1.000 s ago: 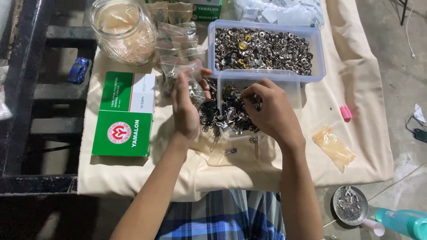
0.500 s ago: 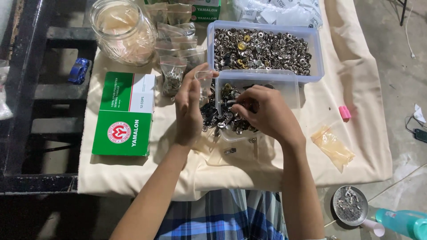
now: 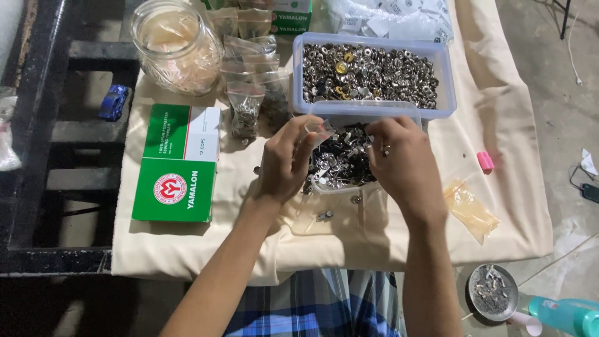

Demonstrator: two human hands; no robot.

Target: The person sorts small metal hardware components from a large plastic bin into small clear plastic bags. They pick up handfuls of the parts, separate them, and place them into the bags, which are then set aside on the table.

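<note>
Left hand (image 3: 284, 162) risen pinching small clear bag (image 3: 322, 128), right hand (image 3: 402, 162) grip contents hidden

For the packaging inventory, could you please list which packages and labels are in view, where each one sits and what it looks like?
Green box: flat carton, cloth's left side, green and white, round red emblem.
Second box: top edge, green and white, mostly cut off.
Small bags: clear zip pouches of metal bits, between jar and tub.
Tiny bag: clear, in the left hand, beside the right hand.
Amber bag: flat on the right.
</note>
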